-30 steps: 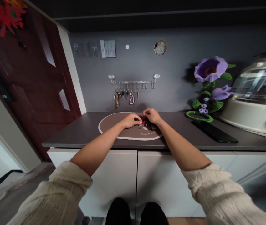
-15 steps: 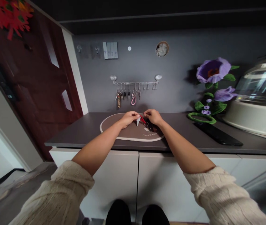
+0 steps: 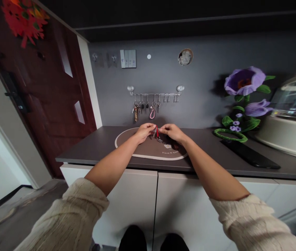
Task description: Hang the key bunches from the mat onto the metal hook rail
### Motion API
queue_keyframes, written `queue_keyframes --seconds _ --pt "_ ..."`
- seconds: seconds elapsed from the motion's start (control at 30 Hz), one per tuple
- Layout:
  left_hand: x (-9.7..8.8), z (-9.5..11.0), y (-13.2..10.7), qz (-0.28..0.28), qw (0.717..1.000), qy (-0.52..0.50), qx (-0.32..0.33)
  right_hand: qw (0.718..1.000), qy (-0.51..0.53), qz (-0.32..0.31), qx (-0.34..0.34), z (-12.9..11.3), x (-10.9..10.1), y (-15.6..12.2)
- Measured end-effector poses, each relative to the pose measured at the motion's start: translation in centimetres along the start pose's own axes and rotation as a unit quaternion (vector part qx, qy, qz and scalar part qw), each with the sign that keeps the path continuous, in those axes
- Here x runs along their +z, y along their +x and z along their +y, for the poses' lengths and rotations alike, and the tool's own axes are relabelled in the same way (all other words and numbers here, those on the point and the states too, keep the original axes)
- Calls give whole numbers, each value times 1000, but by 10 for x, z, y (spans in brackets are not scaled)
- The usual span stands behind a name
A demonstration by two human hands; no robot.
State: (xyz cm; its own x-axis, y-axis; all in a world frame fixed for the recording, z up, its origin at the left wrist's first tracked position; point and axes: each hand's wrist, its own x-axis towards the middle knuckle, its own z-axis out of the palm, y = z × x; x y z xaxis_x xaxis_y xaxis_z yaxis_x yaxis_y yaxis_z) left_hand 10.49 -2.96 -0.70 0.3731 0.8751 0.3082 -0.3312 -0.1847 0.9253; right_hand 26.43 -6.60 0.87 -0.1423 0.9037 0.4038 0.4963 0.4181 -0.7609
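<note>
- Your left hand [image 3: 145,132] has thumb and fingers pinched together at the upper end of a small bunch of keys [image 3: 154,134]; the exact contact is too small to confirm.
- Your right hand [image 3: 174,132] has thumb and forefinger drawn close, tips at the red strap [image 3: 157,131]; you cannot be certified as gripping it, since the view does not settle this.
- The red strap lies between your two hands, right of the left fingertips and left of the right fingertips. Both hands are close to it; neither is clearly nearer.
- The strap's long axis runs near upright, upper end by your left fingertips, lower end at a metal ring [image 3: 158,138].
- The keys hang with blades down, just left of the strap, over the oval mat [image 3: 127,142].
- From the ring, dark parts trail rightward and toward you, to a dark brown piece [image 3: 175,146] over the mat's printed end; its identity is not clear.
- Beyond your hands, a clear hook rail [image 3: 154,94] is fixed to the wall, long axis level. Keyrings hang on its left and middle hooks, including a pink loop [image 3: 152,113]; hooks at its right end bear nothing.
- Well to the right, a black slab-shaped device [image 3: 251,154] lies on the countertop [image 3: 85,146], slanting toward you.
</note>
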Motion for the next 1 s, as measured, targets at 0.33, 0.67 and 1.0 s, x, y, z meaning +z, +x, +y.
queue_keyframes --seconds 0.33,0.67,1.0 --pt "-3 -1 4 5 998 -55 18 989 -137 -30 -43 -6 4 -2" --pt "-1 2 2 -38 997 -68 17 969 -215 6 -119 -4 9 1" --pt "-5 2 5 -27 996 -86 19 984 -163 17 -73 -9 6 -2"
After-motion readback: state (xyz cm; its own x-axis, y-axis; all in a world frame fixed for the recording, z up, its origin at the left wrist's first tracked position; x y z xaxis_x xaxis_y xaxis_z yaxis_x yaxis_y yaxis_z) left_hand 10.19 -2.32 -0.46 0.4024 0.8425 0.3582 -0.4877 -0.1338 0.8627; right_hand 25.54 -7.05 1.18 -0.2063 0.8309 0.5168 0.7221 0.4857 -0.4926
